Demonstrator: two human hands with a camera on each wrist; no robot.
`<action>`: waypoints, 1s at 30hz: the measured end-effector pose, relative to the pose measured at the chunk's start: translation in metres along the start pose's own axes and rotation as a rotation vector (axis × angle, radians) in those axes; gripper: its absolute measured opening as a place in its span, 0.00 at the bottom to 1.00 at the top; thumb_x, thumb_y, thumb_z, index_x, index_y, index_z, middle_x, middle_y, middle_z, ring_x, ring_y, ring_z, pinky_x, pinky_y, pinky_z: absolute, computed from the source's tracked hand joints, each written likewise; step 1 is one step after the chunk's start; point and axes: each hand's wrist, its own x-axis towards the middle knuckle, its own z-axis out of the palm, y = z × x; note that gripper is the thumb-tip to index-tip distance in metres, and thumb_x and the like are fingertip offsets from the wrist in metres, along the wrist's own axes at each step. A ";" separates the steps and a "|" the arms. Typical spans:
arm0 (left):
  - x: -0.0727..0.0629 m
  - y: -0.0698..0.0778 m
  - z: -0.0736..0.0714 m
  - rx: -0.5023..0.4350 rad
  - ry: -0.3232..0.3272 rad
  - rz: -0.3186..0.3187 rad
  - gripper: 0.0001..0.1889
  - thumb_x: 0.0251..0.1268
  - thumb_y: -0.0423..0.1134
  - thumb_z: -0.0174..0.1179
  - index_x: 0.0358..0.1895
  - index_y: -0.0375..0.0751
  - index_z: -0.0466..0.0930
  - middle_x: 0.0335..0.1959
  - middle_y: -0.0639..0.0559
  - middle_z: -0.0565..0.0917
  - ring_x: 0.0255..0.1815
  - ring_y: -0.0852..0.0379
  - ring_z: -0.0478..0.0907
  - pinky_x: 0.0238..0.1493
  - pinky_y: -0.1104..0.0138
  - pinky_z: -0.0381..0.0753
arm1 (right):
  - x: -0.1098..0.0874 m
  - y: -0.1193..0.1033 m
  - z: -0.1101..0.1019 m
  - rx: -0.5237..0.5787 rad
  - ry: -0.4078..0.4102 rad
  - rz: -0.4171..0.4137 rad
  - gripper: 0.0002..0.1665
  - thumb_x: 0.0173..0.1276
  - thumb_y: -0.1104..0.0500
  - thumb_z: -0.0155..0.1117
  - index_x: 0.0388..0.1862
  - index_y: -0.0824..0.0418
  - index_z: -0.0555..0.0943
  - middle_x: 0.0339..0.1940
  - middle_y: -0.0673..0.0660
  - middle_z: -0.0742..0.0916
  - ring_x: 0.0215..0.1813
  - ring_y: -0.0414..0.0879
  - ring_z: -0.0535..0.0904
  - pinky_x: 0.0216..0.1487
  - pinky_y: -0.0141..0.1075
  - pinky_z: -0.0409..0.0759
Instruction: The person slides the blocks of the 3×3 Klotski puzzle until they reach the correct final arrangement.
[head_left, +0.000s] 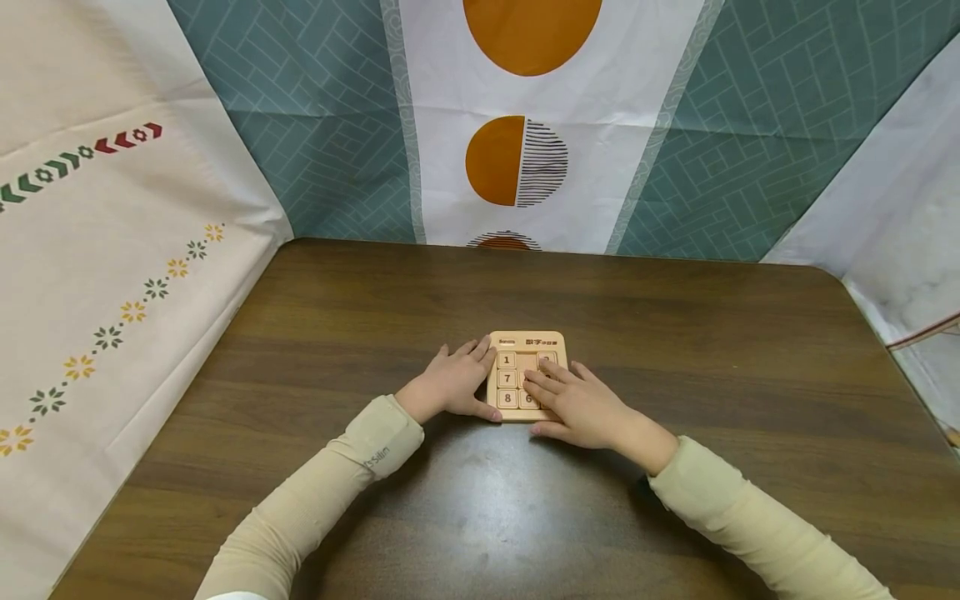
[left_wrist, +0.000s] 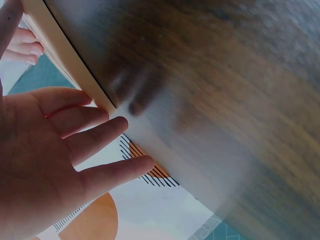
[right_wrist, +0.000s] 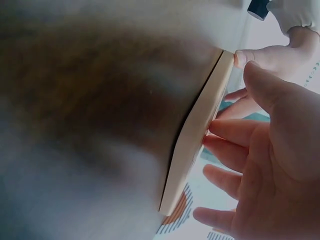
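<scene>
A light wooden sliding number puzzle lies flat on the table, its printed heading on the far side. Tiles 1, 7, 8 and 6 show; the top middle slot is bare wood, and other tiles lie partly under fingers. Along the puzzle's left edge rests my left hand, fingers spread, with the thumb at the near left corner. My right hand reaches over from the right, its fingertips on the tiles near the middle. In the right wrist view, the extended fingers meet the puzzle's top face.
The dark wood table spreads around the puzzle. Behind it hangs a patterned cloth with orange circles, and a pale embroidered cloth borders the left side. Beige sleeves cover both forearms.
</scene>
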 end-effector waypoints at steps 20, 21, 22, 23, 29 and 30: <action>0.000 0.000 0.000 -0.002 0.003 0.002 0.55 0.44 0.71 0.57 0.71 0.38 0.49 0.72 0.43 0.46 0.70 0.46 0.49 0.61 0.43 0.54 | -0.002 0.029 -0.001 -0.042 0.041 0.114 0.37 0.64 0.40 0.54 0.65 0.62 0.67 0.66 0.57 0.70 0.70 0.57 0.54 0.60 0.61 0.55; 0.000 0.000 0.000 0.000 0.002 0.002 0.55 0.44 0.71 0.57 0.71 0.38 0.49 0.72 0.43 0.46 0.70 0.46 0.49 0.61 0.43 0.54 | -0.002 0.030 -0.001 -0.043 0.036 0.115 0.37 0.64 0.40 0.54 0.65 0.62 0.67 0.66 0.57 0.70 0.70 0.57 0.54 0.60 0.61 0.55; 0.000 0.000 0.000 0.001 0.002 0.002 0.55 0.44 0.71 0.57 0.71 0.38 0.49 0.72 0.43 0.46 0.70 0.46 0.49 0.61 0.43 0.54 | -0.002 0.030 -0.002 -0.042 0.031 0.115 0.37 0.64 0.40 0.54 0.65 0.62 0.67 0.66 0.57 0.70 0.70 0.57 0.54 0.60 0.61 0.55; 0.000 0.000 0.000 0.001 0.001 0.002 0.55 0.45 0.71 0.57 0.71 0.38 0.49 0.72 0.43 0.46 0.70 0.46 0.49 0.61 0.43 0.54 | -0.001 0.030 -0.002 -0.042 0.027 0.116 0.38 0.64 0.40 0.53 0.65 0.62 0.67 0.66 0.57 0.70 0.70 0.57 0.54 0.60 0.61 0.55; 0.000 0.000 0.000 0.008 -0.004 -0.001 0.55 0.45 0.71 0.56 0.71 0.38 0.49 0.72 0.43 0.46 0.70 0.46 0.49 0.61 0.44 0.54 | 0.001 0.028 -0.002 -0.041 0.017 0.117 0.38 0.65 0.39 0.53 0.65 0.62 0.67 0.66 0.58 0.70 0.70 0.57 0.55 0.60 0.61 0.55; 0.000 0.000 0.000 0.007 -0.004 -0.002 0.55 0.45 0.71 0.56 0.71 0.38 0.49 0.72 0.43 0.46 0.70 0.46 0.49 0.61 0.44 0.55 | 0.002 0.027 -0.002 -0.040 0.016 0.117 0.38 0.65 0.39 0.53 0.65 0.62 0.67 0.66 0.58 0.69 0.70 0.57 0.55 0.60 0.61 0.55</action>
